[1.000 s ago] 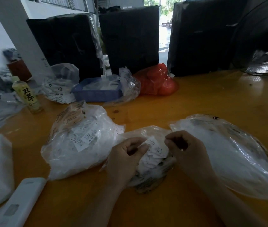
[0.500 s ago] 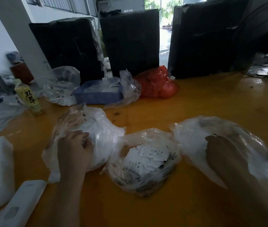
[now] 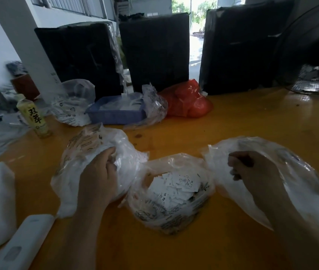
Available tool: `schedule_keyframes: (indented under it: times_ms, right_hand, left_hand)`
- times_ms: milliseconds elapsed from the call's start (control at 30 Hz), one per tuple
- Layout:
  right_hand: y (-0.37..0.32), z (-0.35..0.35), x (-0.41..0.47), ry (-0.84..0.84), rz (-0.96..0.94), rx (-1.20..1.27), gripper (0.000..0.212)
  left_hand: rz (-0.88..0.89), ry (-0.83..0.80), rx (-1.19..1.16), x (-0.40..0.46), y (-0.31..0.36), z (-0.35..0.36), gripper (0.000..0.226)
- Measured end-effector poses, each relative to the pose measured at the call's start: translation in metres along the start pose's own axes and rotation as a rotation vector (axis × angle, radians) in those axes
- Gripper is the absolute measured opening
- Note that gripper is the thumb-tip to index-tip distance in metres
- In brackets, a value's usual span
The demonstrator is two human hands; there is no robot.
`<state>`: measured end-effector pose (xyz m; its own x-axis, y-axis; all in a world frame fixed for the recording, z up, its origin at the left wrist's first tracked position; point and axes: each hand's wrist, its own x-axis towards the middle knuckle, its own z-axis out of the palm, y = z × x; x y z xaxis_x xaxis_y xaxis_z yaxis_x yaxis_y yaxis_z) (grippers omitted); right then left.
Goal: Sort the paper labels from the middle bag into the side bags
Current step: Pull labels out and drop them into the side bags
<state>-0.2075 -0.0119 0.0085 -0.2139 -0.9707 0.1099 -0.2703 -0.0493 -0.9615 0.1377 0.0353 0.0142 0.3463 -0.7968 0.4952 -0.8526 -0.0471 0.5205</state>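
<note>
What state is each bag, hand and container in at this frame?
Middle bag: open, labels inside.
Left bag: left hand on it.
Right bag: right hand curled at its mouth.
Bottle: upright, capped.
Blue tray: holds white pieces.
Red bag: bunched.

Three clear plastic bags sit in a near row: a left bag [image 3: 96,151], a middle bag [image 3: 171,193] and a right bag [image 3: 283,172]. Two more clear bags [image 3: 72,102] lie farther back, plus one red bag [image 3: 187,100]. One blue tray [image 3: 115,114], one bottle [image 3: 34,117], three black blocks [image 3: 154,53], two hands [image 3: 98,178].
</note>
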Motion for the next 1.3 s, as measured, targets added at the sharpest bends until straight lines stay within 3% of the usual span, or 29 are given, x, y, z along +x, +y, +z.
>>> schedule_keyframes:
  times_ms: [67,200,333,367,433,533,600,733,833,933,1067,1200,1300]
  right_hand:
    - [-0.002,0.002,-0.002,-0.097,0.097,0.277,0.007]
    - [0.002,0.003,0.002,-0.21,0.152,0.49,0.017]
    - [0.005,0.009,-0.002,-0.405,0.137,0.607,0.018]
    - [0.006,0.013,-0.005,-0.437,0.107,0.575,0.018]
    - [0.006,0.023,-0.014,-0.477,0.034,0.446,0.024]
    - [0.002,0.037,-0.029,-0.491,-0.118,0.273,0.026]
    - [0.0,0.043,-0.037,-0.455,-0.202,0.199,0.023]
    - [0.001,0.05,-0.042,-0.385,-0.229,0.155,0.018]
    - [0.002,0.053,-0.043,-0.407,-0.234,0.074,0.01]
    - [0.002,0.06,-0.044,-0.393,-0.299,-0.062,0.008]
    - [0.008,0.063,-0.04,-0.199,-0.429,-0.352,0.014]
    - [0.02,0.063,-0.031,-0.294,-0.544,-0.746,0.027]
    - [0.023,0.067,-0.033,-0.328,-0.506,-0.835,0.032]
  left_hand:
    - [0.006,0.026,0.043,0.002,-0.002,0.0,0.041]
    - [0.001,0.152,0.094,0.002,-0.003,-0.001,0.04]
    - [0.275,0.34,-0.123,-0.012,0.026,0.005,0.031]
    - [0.328,0.286,-0.254,-0.019,0.037,0.01,0.031]
    - [0.297,0.023,-0.485,-0.037,0.062,0.024,0.038]
    - [0.063,-0.43,-0.631,-0.061,0.083,0.047,0.068]
    - [-0.026,-0.571,-0.704,-0.069,0.084,0.057,0.064]
    - [-0.101,-0.432,-0.756,-0.066,0.079,0.062,0.007]
    - [-0.332,-0.368,-0.922,-0.065,0.081,0.059,0.004]
    - [-0.489,-0.372,-1.099,-0.063,0.084,0.061,0.018]
    - [-0.599,-0.359,-1.434,-0.059,0.085,0.064,0.014]
    - [-0.626,-0.373,-1.371,-0.058,0.079,0.067,0.006]
    - [-0.64,-0.37,-1.264,-0.056,0.072,0.07,0.004]
